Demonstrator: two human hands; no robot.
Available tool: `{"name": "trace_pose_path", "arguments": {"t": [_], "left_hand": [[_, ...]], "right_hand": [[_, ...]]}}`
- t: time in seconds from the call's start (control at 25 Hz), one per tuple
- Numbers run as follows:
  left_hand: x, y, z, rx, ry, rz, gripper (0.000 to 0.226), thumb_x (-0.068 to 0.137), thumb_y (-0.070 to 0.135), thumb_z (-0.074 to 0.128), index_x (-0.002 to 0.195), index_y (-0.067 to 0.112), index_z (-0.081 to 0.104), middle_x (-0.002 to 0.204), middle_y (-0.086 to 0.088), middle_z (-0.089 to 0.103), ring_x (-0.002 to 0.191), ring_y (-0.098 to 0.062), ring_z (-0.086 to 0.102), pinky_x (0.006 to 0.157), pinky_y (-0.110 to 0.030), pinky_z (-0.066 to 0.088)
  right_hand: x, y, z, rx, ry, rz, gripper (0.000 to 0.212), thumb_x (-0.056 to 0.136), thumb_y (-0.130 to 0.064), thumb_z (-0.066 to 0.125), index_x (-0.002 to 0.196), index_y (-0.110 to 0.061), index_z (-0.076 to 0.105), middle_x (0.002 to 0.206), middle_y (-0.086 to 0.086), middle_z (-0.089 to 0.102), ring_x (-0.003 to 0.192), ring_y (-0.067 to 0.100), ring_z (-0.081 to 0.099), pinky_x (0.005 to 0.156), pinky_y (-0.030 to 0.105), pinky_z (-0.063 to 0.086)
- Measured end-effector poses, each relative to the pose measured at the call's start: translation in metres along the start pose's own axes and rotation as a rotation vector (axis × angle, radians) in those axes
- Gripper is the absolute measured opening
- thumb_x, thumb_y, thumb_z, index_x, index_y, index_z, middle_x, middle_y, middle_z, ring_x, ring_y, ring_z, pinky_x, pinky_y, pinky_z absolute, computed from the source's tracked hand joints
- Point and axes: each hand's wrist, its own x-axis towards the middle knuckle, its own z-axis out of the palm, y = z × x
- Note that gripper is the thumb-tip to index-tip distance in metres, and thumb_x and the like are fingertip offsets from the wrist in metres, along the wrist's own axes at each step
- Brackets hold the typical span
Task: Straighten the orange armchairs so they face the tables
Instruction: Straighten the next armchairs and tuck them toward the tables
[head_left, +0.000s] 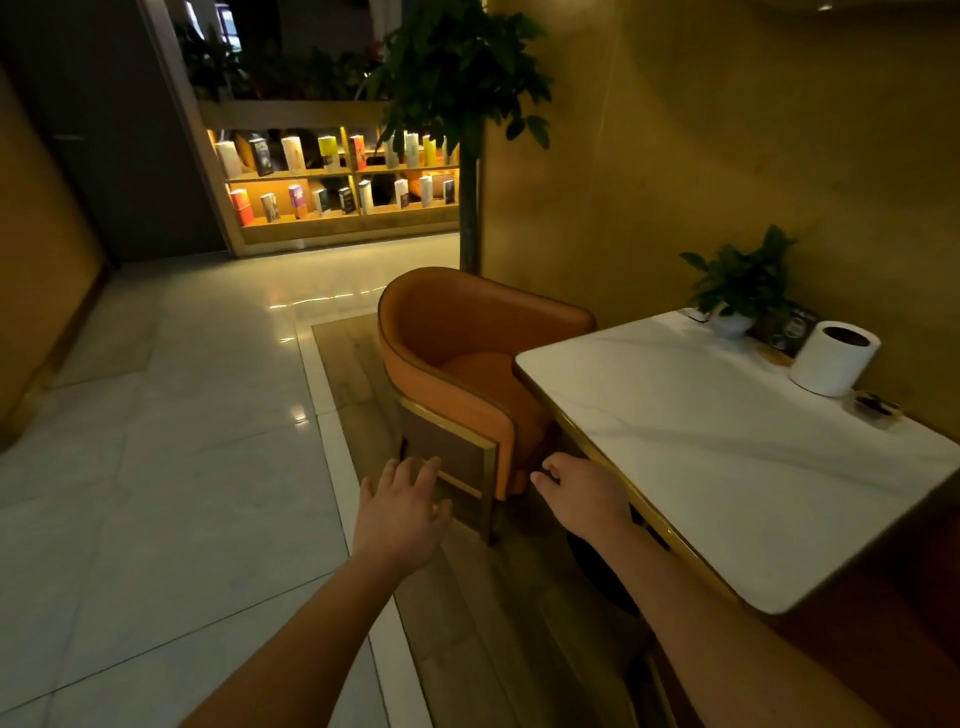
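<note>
The orange armchair sits at one end of the white table, its seat tucked partly under the top and, by my reading, turned slightly off square. Both my hands hold nothing: left hand spread wide by the gold frame low on the chair's side, right hand loosely open near its front corner. I'd grip both sides firmly and swivel in small nudges, keeping the armrest off the tabletop.

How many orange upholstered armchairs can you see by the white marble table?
1. The orange upholstered armchair stands at the far end of the white marble table, its seat partly hidden by the tabletop's corner. Others may be out of frame.
</note>
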Motion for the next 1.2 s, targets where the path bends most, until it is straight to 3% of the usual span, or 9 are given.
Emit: {"name": "trace_pose_path", "arguments": {"t": [0.16, 0.4, 0.52, 0.76, 0.88, 0.96, 1.04, 1.12, 1.2], "left_hand": [[0.056, -0.037, 0.0, -0.007, -0.014, -0.012, 0.064, 0.102, 0.053, 0.039, 0.158, 0.03, 0.018, 0.163, -0.004, 0.028, 0.152, -0.027, 0.017, 0.123, -0.057, 0.017], [0.158, -0.134, 0.001, -0.006, -0.067, 0.016, 0.062, 0.102, 0.051, 0.037, 0.158, 0.03, 0.019, 0.161, -0.004, 0.03, 0.151, -0.026, 0.019, 0.122, -0.055, 0.017], [0.21, -0.188, -0.011, 0.036, -0.104, 0.087, 0.059, 0.101, 0.051, 0.038, 0.154, 0.03, 0.023, 0.158, -0.003, 0.033, 0.148, -0.025, 0.025, 0.12, -0.055, 0.021], [0.321, -0.269, -0.036, 0.063, -0.142, 0.205, 0.057, 0.099, 0.048, 0.041, 0.152, 0.028, 0.029, 0.152, -0.002, 0.04, 0.143, -0.024, 0.032, 0.115, -0.053, 0.027], [0.373, -0.286, -0.029, 0.08, -0.189, 0.257, 0.061, 0.099, 0.048, 0.041, 0.155, 0.027, 0.026, 0.152, -0.003, 0.039, 0.145, -0.026, 0.029, 0.116, -0.054, 0.028], [0.412, -0.294, -0.021, 0.098, -0.214, 0.283, 0.063, 0.1, 0.049, 0.04, 0.157, 0.027, 0.024, 0.152, -0.002, 0.039, 0.146, -0.026, 0.027, 0.116, -0.054, 0.029], [0.46, -0.301, -0.008, 0.128, -0.224, 0.304, 0.065, 0.1, 0.05, 0.04, 0.158, 0.028, 0.021, 0.155, -0.004, 0.037, 0.148, -0.028, 0.025, 0.116, -0.054, 0.028], [0.508, -0.307, 0.003, 0.139, -0.241, 0.31, 0.066, 0.1, 0.051, 0.04, 0.158, 0.028, 0.019, 0.161, -0.007, 0.031, 0.151, -0.03, 0.019, 0.118, -0.056, 0.025], [0.547, -0.312, 0.012, 0.141, -0.241, 0.329, 0.067, 0.1, 0.052, 0.04, 0.158, 0.028, 0.017, 0.164, -0.007, 0.026, 0.153, -0.031, 0.015, 0.121, -0.057, 0.02]], "right_hand": [[0.062, -0.02, 0.023, 0.002, -0.04, -0.014, 0.027, 0.098, -0.048, 0.05, 0.077, -0.032, 0.049, 0.068, -0.009, 0.056, 0.063, 0.006, 0.053, 0.053, 0.026, 0.04], [0.156, -0.07, 0.08, -0.01, -0.097, 0.105, 0.027, 0.099, -0.049, 0.046, 0.097, -0.026, 0.062, 0.087, -0.005, 0.065, 0.074, 0.009, 0.059, 0.064, 0.029, 0.052], [0.194, -0.108, 0.109, 0.047, -0.108, 0.185, 0.027, 0.1, -0.049, 0.046, 0.093, -0.027, 0.061, 0.083, -0.005, 0.065, 0.074, 0.01, 0.061, 0.07, 0.034, 0.056], [0.273, -0.174, 0.159, 0.074, -0.097, 0.302, 0.03, 0.099, -0.052, 0.044, 0.097, -0.03, 0.064, 0.086, -0.006, 0.067, 0.071, 0.004, 0.055, 0.058, 0.022, 0.043], [0.319, -0.173, 0.18, 0.078, -0.097, 0.358, 0.035, 0.1, -0.053, 0.041, 0.11, -0.029, 0.064, 0.1, -0.006, 0.07, 0.084, 0.008, 0.061, 0.061, 0.021, 0.041], [0.353, -0.167, 0.197, 0.081, -0.125, 0.379, 0.037, 0.101, -0.053, 0.037, 0.113, -0.029, 0.063, 0.104, -0.006, 0.069, 0.089, 0.009, 0.062, 0.067, 0.024, 0.047], [0.395, -0.159, 0.217, 0.076, -0.151, 0.399, 0.039, 0.101, -0.051, 0.036, 0.106, -0.026, 0.065, 0.099, -0.004, 0.069, 0.086, 0.01, 0.063, 0.074, 0.031, 0.054], [0.436, -0.151, 0.234, 0.146, -0.113, 0.452, 0.036, 0.1, -0.051, 0.042, 0.095, -0.025, 0.066, 0.085, -0.003, 0.067, 0.077, 0.01, 0.061, 0.068, 0.032, 0.053], [0.466, -0.147, 0.244, 0.179, -0.08, 0.473, 0.031, 0.099, -0.052, 0.045, 0.105, -0.028, 0.065, 0.084, -0.008, 0.065, 0.074, 0.006, 0.058, 0.06, 0.026, 0.044]]}}
